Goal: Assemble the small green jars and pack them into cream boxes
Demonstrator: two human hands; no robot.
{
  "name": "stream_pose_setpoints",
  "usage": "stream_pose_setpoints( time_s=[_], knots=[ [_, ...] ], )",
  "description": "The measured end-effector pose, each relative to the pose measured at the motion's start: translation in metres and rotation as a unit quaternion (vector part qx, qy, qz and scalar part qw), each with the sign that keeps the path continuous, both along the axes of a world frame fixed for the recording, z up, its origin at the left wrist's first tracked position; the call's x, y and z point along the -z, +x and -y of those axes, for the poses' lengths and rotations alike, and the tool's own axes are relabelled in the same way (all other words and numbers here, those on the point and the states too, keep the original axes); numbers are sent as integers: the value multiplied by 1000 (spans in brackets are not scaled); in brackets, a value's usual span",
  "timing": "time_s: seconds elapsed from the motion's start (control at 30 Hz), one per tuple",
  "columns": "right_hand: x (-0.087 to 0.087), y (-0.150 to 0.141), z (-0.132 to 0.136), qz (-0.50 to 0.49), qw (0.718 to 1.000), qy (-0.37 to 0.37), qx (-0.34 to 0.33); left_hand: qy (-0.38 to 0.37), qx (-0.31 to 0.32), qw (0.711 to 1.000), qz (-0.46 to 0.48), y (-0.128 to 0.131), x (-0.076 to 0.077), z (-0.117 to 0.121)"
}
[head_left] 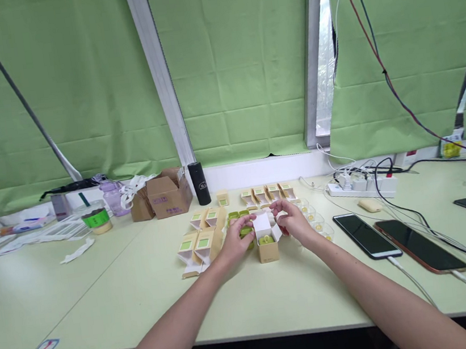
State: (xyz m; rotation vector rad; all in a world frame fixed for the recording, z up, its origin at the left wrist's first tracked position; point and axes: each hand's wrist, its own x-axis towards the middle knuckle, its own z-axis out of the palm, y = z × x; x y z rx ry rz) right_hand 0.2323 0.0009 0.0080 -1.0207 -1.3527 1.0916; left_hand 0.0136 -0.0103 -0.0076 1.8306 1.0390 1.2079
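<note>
A small tan cardboard box (268, 253) stands upright before me with its white lid flap raised. Inside its opening sits a green object (266, 240) with a pale ring-like top. My left hand (237, 238) is at the box's left side, thumb and forefinger closed against the raised flap. On the right, my right hand (294, 221) is bent in a pinch just behind and beside the side flap; what lies between its fingertips is too small to make out. Several green containers (233, 215) stand behind my left hand, partly hidden by it.
Opened tan boxes (202, 242) lie to the left, with another row (267, 194) behind. Clear plastic cups (316, 222) stand beside my right hand. Two phones (367, 235) with cables lie at right. A black bottle (199, 183) and brown carton (170, 194) stand at the back.
</note>
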Motion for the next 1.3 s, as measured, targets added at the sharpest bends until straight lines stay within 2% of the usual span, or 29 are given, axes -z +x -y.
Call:
stream_pose_setpoints(
  time_s=[0.37, 0.83, 1.3],
  knots=[
    [-1, 5, -2, 8, 998, -38, -50, 6, -2, 1000, 1, 4, 10, 0],
    [0, -1, 4, 5, 998, -46, -42, -8, 6, 1000, 19, 9, 12, 2],
    [10, -7, 3, 34, 997, -33, -58, -10, 8, 1000, 26, 11, 13, 2]
  ],
)
